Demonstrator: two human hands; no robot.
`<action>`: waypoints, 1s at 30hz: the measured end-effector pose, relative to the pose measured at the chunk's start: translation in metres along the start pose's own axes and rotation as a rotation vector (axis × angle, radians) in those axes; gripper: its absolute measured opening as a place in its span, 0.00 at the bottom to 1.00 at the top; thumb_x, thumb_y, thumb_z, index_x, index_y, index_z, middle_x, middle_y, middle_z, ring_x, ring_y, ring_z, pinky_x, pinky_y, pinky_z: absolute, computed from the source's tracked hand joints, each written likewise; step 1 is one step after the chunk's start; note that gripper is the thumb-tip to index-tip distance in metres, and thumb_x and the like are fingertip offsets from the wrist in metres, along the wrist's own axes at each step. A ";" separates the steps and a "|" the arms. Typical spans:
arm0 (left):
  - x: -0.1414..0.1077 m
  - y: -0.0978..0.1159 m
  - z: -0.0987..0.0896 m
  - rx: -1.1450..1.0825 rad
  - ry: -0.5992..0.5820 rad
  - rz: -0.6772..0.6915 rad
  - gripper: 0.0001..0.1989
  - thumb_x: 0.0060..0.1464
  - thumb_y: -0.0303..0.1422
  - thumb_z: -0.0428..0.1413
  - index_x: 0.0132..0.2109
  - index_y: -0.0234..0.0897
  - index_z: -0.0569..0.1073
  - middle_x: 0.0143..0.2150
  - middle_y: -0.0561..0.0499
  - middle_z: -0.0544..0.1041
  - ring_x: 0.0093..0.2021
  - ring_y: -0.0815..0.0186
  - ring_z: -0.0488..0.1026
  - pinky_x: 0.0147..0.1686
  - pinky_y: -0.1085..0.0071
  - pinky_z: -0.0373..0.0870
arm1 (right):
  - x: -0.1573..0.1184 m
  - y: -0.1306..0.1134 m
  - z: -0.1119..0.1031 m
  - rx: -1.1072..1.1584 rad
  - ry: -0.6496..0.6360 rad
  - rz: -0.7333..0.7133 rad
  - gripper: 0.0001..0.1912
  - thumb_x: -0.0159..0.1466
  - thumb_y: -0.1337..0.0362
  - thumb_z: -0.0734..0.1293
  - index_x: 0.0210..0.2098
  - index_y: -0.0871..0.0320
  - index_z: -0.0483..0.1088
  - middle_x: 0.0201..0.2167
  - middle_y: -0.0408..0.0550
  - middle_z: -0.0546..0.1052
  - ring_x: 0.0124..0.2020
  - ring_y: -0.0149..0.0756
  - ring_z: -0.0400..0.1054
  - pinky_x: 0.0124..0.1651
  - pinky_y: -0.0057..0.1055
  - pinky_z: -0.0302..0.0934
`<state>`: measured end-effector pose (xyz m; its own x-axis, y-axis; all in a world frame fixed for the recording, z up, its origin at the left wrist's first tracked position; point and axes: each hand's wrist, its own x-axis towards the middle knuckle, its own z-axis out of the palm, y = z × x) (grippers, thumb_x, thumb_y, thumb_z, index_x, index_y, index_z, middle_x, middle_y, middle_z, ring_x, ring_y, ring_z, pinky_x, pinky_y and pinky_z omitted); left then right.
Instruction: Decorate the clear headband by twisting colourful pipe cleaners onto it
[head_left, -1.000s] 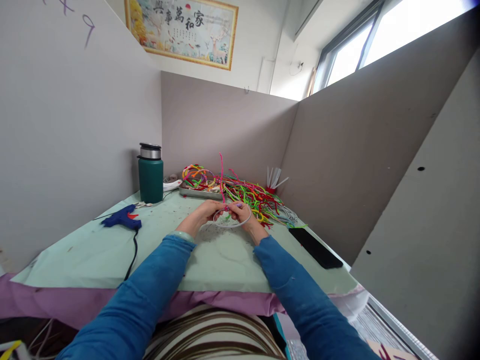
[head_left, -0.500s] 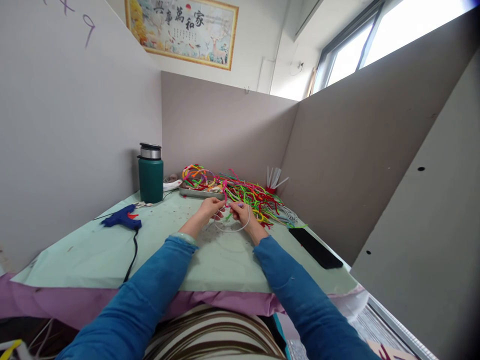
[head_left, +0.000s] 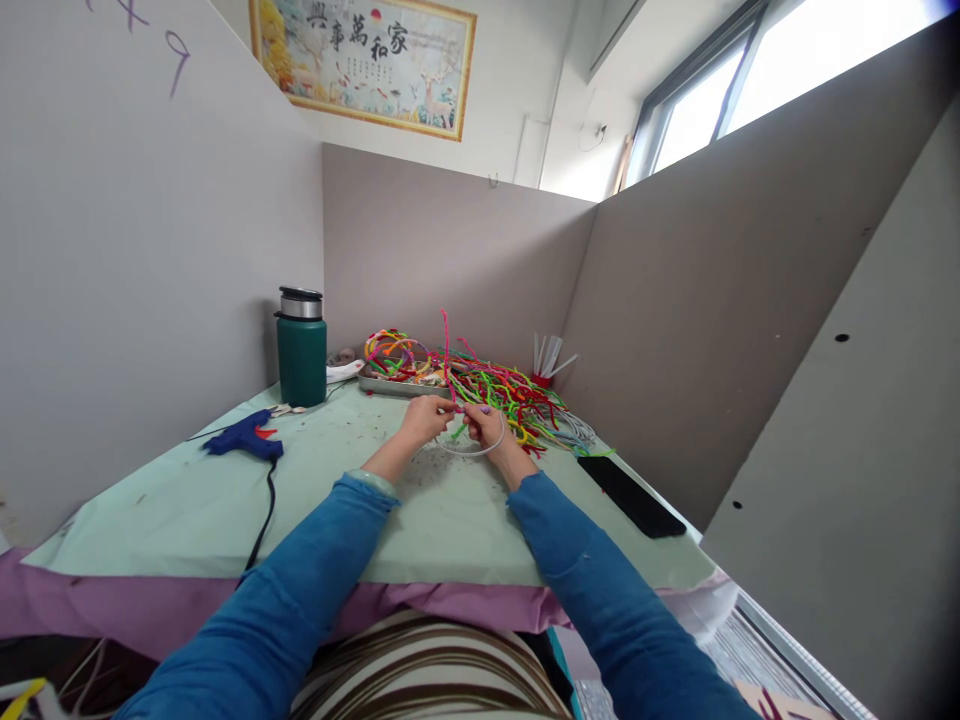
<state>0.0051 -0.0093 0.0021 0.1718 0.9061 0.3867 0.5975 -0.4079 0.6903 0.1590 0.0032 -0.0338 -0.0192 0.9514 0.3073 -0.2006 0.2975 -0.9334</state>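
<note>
Pinched narrow: left hand [head_left: 424,420] gripped the pink chenille stem [head_left: 447,348], right hand [head_left: 484,428] braced the white hoop [head_left: 469,455], probably to steady it | up rose the stem, hoop hung between both hands over the pale-green tablecloth [head_left: 450,540] | chenille pile [head_left: 510,393] lay just beyond, likely for quick reach

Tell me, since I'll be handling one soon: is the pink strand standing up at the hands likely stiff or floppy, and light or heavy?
Probably fairly stiff: the pink strand rises nearly upright from between the left hand and right hand. Likely light, being so thin. It may bend easily, since strands in the pile curve.
</note>
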 end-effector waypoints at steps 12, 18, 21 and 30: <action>-0.001 -0.003 0.000 -0.188 -0.093 -0.093 0.11 0.50 0.31 0.56 0.39 0.30 0.80 0.15 0.56 0.66 0.17 0.73 0.60 0.20 0.77 0.57 | -0.005 -0.006 0.005 -0.079 -0.023 -0.102 0.18 0.47 0.50 0.71 0.21 0.59 0.67 0.18 0.42 0.68 0.16 0.25 0.52 0.20 0.28 0.45; -0.002 -0.005 0.001 -0.245 -0.125 -0.089 0.12 0.50 0.34 0.55 0.35 0.29 0.79 0.13 0.57 0.63 0.15 0.74 0.57 0.18 0.76 0.54 | -0.006 -0.006 0.006 -0.124 -0.061 -0.171 0.17 0.50 0.51 0.70 0.22 0.59 0.69 0.17 0.41 0.67 0.16 0.26 0.53 0.20 0.28 0.45; -0.004 -0.003 -0.001 -0.245 -0.120 -0.094 0.14 0.50 0.36 0.55 0.35 0.29 0.78 0.12 0.58 0.61 0.15 0.74 0.57 0.18 0.76 0.52 | -0.005 -0.005 0.005 -0.122 -0.066 -0.187 0.16 0.51 0.51 0.70 0.23 0.59 0.68 0.17 0.41 0.67 0.16 0.26 0.54 0.20 0.28 0.45; -0.001 -0.001 -0.002 -0.209 -0.016 0.033 0.13 0.51 0.36 0.53 0.34 0.31 0.77 0.15 0.58 0.63 0.18 0.74 0.57 0.20 0.76 0.53 | -0.006 -0.004 0.008 -0.139 -0.137 -0.175 0.17 0.52 0.51 0.70 0.31 0.59 0.71 0.14 0.37 0.62 0.16 0.25 0.51 0.20 0.27 0.44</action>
<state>0.0031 -0.0097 0.0020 0.2021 0.8930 0.4023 0.4164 -0.4501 0.7899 0.1519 -0.0045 -0.0305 -0.1304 0.8677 0.4796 -0.0757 0.4736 -0.8775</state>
